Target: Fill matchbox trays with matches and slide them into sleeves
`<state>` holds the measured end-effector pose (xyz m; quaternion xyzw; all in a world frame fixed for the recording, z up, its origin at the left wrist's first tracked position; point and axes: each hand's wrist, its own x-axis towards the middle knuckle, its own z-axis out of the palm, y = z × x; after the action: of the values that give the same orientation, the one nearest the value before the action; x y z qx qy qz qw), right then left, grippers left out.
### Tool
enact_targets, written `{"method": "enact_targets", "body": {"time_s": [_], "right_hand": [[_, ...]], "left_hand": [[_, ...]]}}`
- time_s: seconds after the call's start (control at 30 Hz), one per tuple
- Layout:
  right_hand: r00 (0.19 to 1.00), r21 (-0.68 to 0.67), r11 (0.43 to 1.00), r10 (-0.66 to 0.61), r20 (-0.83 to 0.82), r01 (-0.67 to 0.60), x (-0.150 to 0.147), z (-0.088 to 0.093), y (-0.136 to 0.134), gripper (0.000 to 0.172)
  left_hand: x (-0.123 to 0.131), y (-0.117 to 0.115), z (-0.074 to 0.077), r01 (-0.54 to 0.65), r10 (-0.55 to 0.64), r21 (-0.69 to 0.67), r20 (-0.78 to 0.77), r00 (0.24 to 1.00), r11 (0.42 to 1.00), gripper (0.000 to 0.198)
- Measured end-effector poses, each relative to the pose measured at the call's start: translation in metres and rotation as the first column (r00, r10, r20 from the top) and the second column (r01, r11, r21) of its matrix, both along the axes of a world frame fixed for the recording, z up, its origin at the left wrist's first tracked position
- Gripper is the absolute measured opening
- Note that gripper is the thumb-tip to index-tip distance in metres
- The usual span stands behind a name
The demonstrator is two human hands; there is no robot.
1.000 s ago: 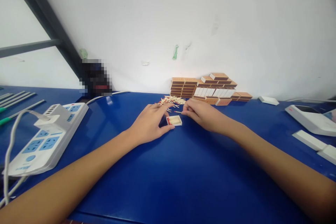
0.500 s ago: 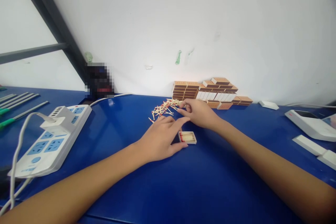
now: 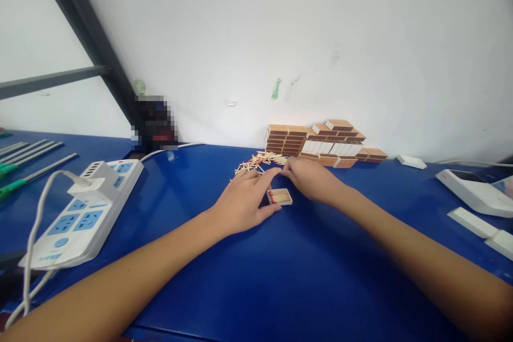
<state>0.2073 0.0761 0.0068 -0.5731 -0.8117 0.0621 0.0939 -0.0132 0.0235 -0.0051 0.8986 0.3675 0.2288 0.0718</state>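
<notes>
A small open matchbox tray point(image 3: 280, 196) with red-tipped matches in it lies on the blue table point(image 3: 256, 278). My left hand point(image 3: 244, 200) rests beside it, thumb and forefinger holding the tray's left side. My right hand point(image 3: 306, 178) sits just behind the tray with its fingertips pinched together near the left forefinger; what it pinches is too small to make out. A loose pile of matches point(image 3: 258, 161) lies just beyond both hands. Stacked brown matchboxes point(image 3: 320, 142) stand against the wall.
A white power strip point(image 3: 86, 206) with a plugged-in adapter and cable lies at the left. Metal rods point(image 3: 28, 155) lie at the far left. White devices point(image 3: 468, 184) and flat white boxes point(image 3: 481, 224) sit at the right. A dark metal frame point(image 3: 88, 37) leans by the wall.
My right hand reached back to the match pile, then came forward to just behind the tray, fingertips pinched. My left hand kept hold of the tray throughout.
</notes>
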Motion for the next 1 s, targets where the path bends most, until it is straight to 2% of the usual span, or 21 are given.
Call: {"method": "enact_targets", "body": {"time_s": [0.07, 0.13, 0.2, 0.3, 0.43, 0.7, 0.9, 1.0], "right_hand": [[0.998, 0.016, 0.999, 0.044, -0.044, -0.043, 0.015, 0.003, -0.017, 0.016], [0.974, 0.044, 0.985, 0.169, -0.152, -0.164, 0.027, 0.006, -0.036, 0.017], [0.949, 0.069, 0.970, 0.240, -0.203, -0.231, 0.033, 0.007, -0.051, 0.018], [0.952, 0.073, 0.962, 0.272, -0.141, -0.264, 0.030, 0.005, -0.065, 0.015], [0.949, 0.079, 0.948, 0.312, -0.050, -0.307, 0.019, -0.002, -0.068, 0.011], [0.934, 0.065, 0.948, 0.317, -0.166, -0.311, 0.021, 0.001, -0.069, 0.010], [0.939, 0.124, 0.952, 0.299, -0.170, -0.281, 0.015, -0.001, -0.070, 0.014], [0.936, 0.153, 0.951, 0.294, -0.195, -0.267, 0.018, 0.000, -0.068, 0.015]], "left_hand": [[0.000, 0.000, -0.001, -0.023, 0.024, -0.028, 0.015, 1.000, 0.999, 0.077], [0.000, -0.001, -0.001, -0.025, 0.027, -0.059, 0.029, 0.999, 0.998, 0.080], [0.001, -0.002, -0.001, -0.008, 0.013, -0.083, 0.052, 0.999, 0.997, 0.083], [0.003, -0.004, 0.001, 0.014, -0.005, -0.110, 0.084, 0.996, 0.994, 0.083], [0.005, -0.005, 0.002, 0.038, -0.028, -0.106, 0.095, 0.995, 0.994, 0.080], [0.005, -0.005, 0.003, 0.045, -0.036, -0.102, 0.086, 0.996, 0.994, 0.080], [0.005, -0.005, 0.003, 0.071, -0.062, -0.091, 0.096, 0.993, 0.993, 0.081], [0.004, -0.003, 0.002, 0.053, -0.038, -0.123, 0.121, 0.992, 0.991, 0.080]]}}
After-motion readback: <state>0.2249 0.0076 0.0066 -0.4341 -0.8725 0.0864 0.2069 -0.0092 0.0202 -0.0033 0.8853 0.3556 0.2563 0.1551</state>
